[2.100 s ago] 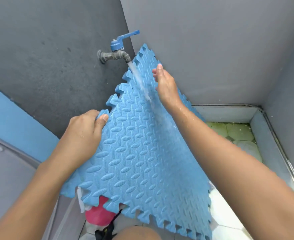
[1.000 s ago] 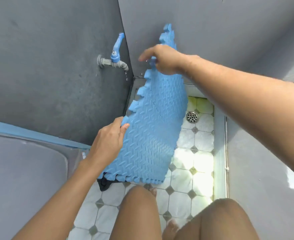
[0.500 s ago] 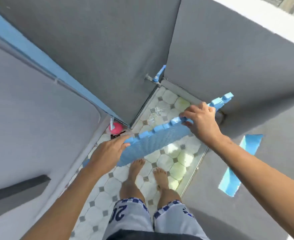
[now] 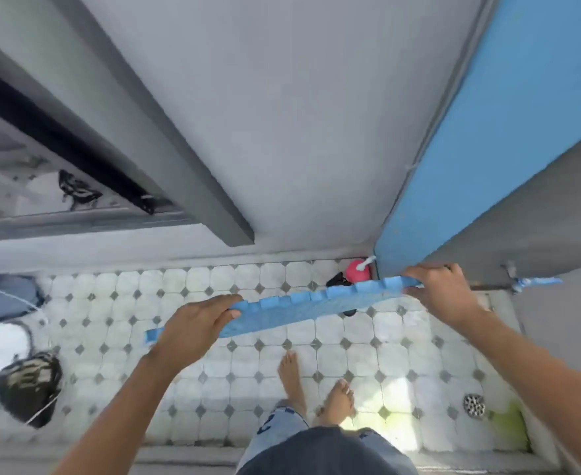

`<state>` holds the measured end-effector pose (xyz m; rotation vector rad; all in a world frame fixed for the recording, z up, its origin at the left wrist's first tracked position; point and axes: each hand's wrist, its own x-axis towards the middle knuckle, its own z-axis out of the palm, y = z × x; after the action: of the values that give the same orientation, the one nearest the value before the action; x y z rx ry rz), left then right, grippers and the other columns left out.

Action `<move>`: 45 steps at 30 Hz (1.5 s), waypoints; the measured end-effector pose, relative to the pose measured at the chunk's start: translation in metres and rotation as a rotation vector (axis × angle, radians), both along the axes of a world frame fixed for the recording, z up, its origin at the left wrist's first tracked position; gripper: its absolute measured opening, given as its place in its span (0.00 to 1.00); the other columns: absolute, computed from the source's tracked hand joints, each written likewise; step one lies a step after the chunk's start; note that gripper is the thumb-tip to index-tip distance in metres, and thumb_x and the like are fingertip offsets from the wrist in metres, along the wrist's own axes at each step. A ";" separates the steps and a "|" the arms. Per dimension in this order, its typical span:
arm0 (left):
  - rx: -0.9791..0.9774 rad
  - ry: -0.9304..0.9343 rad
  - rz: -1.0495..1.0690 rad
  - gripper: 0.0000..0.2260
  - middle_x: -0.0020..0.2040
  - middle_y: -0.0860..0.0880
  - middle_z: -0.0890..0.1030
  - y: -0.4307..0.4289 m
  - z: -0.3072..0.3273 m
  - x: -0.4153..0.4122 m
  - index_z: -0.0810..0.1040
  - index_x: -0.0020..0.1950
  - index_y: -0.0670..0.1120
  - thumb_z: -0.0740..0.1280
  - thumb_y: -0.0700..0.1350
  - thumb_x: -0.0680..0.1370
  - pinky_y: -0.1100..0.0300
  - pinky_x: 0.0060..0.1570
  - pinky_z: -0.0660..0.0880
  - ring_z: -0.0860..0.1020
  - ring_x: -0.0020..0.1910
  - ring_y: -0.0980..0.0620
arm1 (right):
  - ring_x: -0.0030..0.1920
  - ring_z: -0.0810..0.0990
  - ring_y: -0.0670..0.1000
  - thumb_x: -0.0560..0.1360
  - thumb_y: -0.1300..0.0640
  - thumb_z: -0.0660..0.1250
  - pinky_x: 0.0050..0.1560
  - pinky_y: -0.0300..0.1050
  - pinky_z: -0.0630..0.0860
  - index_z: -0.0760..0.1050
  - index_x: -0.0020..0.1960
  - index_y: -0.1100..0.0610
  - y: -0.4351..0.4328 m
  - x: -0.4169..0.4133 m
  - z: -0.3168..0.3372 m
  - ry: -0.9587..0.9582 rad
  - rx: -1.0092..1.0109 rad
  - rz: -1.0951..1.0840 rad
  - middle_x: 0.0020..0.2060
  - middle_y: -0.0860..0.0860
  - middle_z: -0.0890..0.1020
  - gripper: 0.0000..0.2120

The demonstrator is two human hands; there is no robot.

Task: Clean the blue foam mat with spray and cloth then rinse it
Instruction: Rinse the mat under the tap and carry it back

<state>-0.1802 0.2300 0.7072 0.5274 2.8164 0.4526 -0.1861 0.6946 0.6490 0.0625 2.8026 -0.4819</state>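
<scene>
The blue foam mat (image 4: 309,308) with its toothed, interlocking edge is held up in the air, tipped almost edge-on to the camera, so it shows as a long thin strip slanting up from left to right. The left hand (image 4: 196,323) grips the lower left end, fingers curled over the top face and thumb lying along the near edge. The right hand (image 4: 443,296) holds the higher right end, fingers wrapped over the edge.

Below the mat lies a floor of white octagonal floor tiles (image 4: 213,368) with small grey diamonds, and the person's bare feet (image 4: 290,375) stand on it, well beneath the mat. Behind the mat, in the corner, sits a pink round bottle (image 4: 355,271) with a white nozzle, and a black object (image 4: 338,279) just beside it; what that is cannot be told. To the right of the right hand a grey tap (image 4: 529,282) with a blue handle sticks out from the grey wall (image 4: 282,114). A blue painted band (image 4: 487,132) runs up the wall above the corner. A round metal floor drain (image 4: 474,405) sits low at the right.
</scene>
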 end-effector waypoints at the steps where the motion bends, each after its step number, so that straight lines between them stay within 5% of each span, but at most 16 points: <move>1: 0.007 0.007 0.083 0.20 0.44 0.60 0.82 -0.021 0.002 0.013 0.79 0.62 0.57 0.52 0.61 0.82 0.62 0.36 0.71 0.78 0.36 0.55 | 0.57 0.83 0.54 0.71 0.54 0.77 0.61 0.54 0.66 0.84 0.55 0.50 -0.023 -0.017 0.002 0.013 -0.014 0.058 0.51 0.48 0.87 0.12; 4: 0.019 -0.030 0.383 0.23 0.41 0.60 0.80 -0.080 0.001 0.062 0.81 0.63 0.56 0.52 0.62 0.80 0.66 0.35 0.67 0.75 0.36 0.54 | 0.55 0.83 0.53 0.73 0.53 0.76 0.62 0.53 0.66 0.84 0.56 0.48 -0.104 -0.055 0.007 -0.020 -0.041 0.228 0.48 0.47 0.87 0.12; 9: 0.088 -0.111 0.770 0.31 0.47 0.51 0.86 -0.158 -0.017 0.159 0.81 0.66 0.53 0.49 0.67 0.76 0.52 0.43 0.76 0.83 0.46 0.43 | 0.54 0.82 0.53 0.73 0.52 0.76 0.61 0.53 0.65 0.84 0.53 0.45 -0.240 -0.095 0.010 -0.005 -0.007 0.600 0.48 0.45 0.87 0.09; 16: 0.301 -0.127 1.172 0.27 0.48 0.44 0.85 -0.234 -0.069 0.237 0.82 0.65 0.46 0.57 0.62 0.79 0.52 0.50 0.76 0.82 0.49 0.42 | 0.41 0.80 0.48 0.71 0.52 0.76 0.49 0.48 0.61 0.76 0.39 0.42 -0.419 -0.115 0.012 0.036 0.094 0.922 0.32 0.41 0.78 0.10; 20: 0.380 -0.184 1.336 0.16 0.49 0.42 0.84 -0.273 -0.100 0.255 0.82 0.67 0.44 0.67 0.49 0.82 0.55 0.51 0.74 0.81 0.48 0.41 | 0.43 0.80 0.49 0.72 0.53 0.76 0.50 0.48 0.61 0.75 0.40 0.38 -0.508 -0.124 -0.004 -0.013 0.150 1.029 0.35 0.42 0.81 0.13; 23: 0.433 -0.196 1.413 0.16 0.53 0.42 0.85 -0.299 -0.123 0.258 0.81 0.67 0.43 0.68 0.48 0.82 0.56 0.50 0.74 0.82 0.49 0.43 | 0.44 0.79 0.49 0.73 0.54 0.74 0.48 0.49 0.59 0.66 0.33 0.38 -0.561 -0.130 -0.022 -0.048 0.201 1.105 0.34 0.43 0.79 0.21; 26: 0.490 -0.217 1.526 0.14 0.52 0.47 0.84 -0.321 -0.149 0.250 0.82 0.66 0.46 0.66 0.48 0.83 0.57 0.48 0.70 0.80 0.51 0.46 | 0.42 0.77 0.49 0.74 0.57 0.73 0.49 0.50 0.61 0.68 0.32 0.42 -0.607 -0.142 -0.042 -0.074 0.245 1.141 0.33 0.44 0.78 0.19; 35: 0.619 -0.263 1.682 0.14 0.54 0.50 0.83 -0.387 -0.254 0.210 0.80 0.66 0.50 0.64 0.53 0.84 0.54 0.51 0.70 0.79 0.55 0.46 | 0.50 0.73 0.55 0.75 0.59 0.71 0.51 0.52 0.60 0.80 0.47 0.46 -0.744 -0.193 -0.140 -0.020 0.367 1.286 0.42 0.48 0.77 0.07; 40: 0.541 -0.192 1.697 0.12 0.48 0.51 0.79 -0.439 -0.311 0.180 0.80 0.65 0.48 0.64 0.50 0.84 0.57 0.46 0.65 0.77 0.51 0.47 | 0.56 0.78 0.58 0.75 0.59 0.71 0.55 0.51 0.59 0.78 0.47 0.49 -0.811 -0.225 -0.223 -0.092 0.423 1.300 0.45 0.50 0.77 0.06; 45: 0.397 -0.146 1.721 0.10 0.51 0.47 0.82 -0.493 -0.377 0.165 0.76 0.63 0.47 0.63 0.49 0.84 0.49 0.54 0.71 0.77 0.56 0.42 | 0.66 0.74 0.58 0.77 0.55 0.70 0.69 0.56 0.59 0.76 0.63 0.51 -0.881 -0.251 -0.299 -0.109 0.452 1.406 0.56 0.54 0.78 0.15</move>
<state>-0.0155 -0.2626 0.3304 -1.8971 2.2486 1.1607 -0.4375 -0.1864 0.3497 -1.5414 2.0590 0.4684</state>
